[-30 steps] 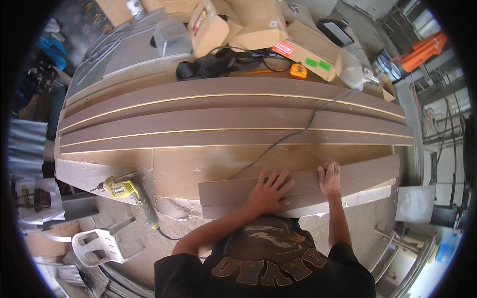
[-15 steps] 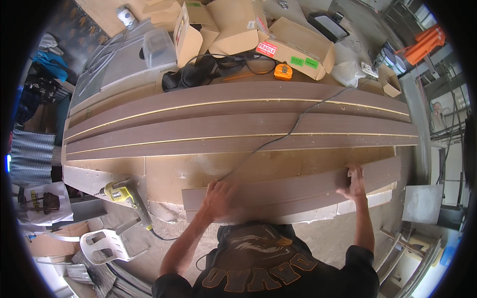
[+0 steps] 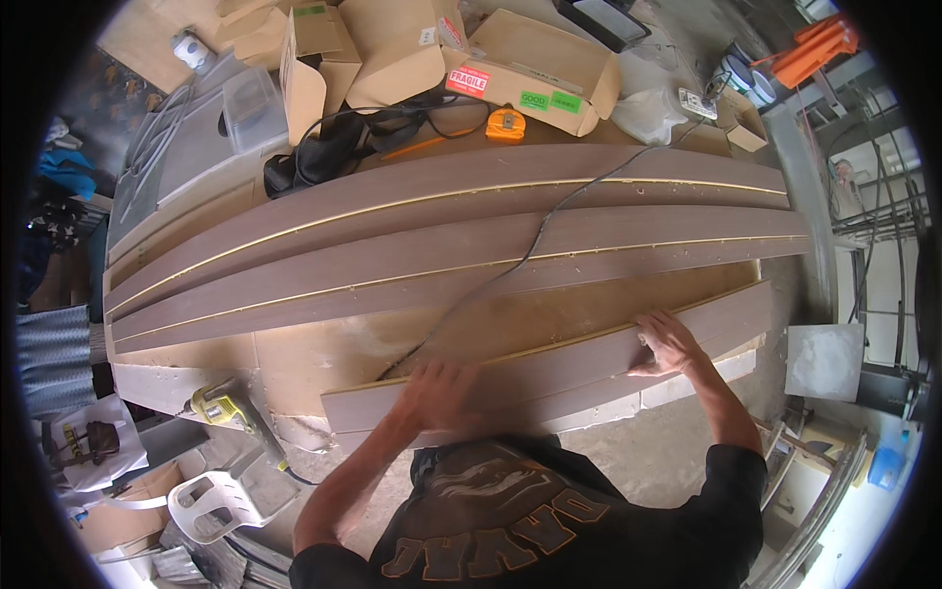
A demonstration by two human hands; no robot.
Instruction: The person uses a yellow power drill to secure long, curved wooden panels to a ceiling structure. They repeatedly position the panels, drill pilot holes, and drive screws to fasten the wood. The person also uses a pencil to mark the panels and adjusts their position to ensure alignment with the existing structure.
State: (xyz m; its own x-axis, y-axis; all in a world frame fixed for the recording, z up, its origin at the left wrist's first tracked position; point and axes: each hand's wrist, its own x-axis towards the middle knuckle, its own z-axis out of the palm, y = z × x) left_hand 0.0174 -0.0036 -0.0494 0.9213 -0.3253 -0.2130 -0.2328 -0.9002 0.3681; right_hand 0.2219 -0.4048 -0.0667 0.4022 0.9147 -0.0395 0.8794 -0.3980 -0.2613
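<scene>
A short brown board (image 3: 579, 358) with a pale edge lies along the near side of the workbench (image 3: 324, 348). My left hand (image 3: 442, 393), blurred with motion, lies flat on the board's left part. My right hand (image 3: 665, 344) presses down on the board further right, fingers spread. Neither hand grips anything. Two long brown boards (image 3: 442, 201) lie side by side across the bench beyond it. A black cable (image 3: 530, 250) runs over the long boards down to the near board.
A yellow power drill (image 3: 221, 407) lies at the bench's near left corner. Cardboard boxes (image 3: 520, 69), a yellow tape measure (image 3: 505, 125) and black tool leads (image 3: 324, 152) crowd the far side. A white plastic chair (image 3: 211, 506) stands at lower left, a grey slab (image 3: 824, 360) at right.
The view has shifted so the boards sit higher and further right. My left hand slid left along the near board and my right hand moved further right; the hands are now wider apart.
</scene>
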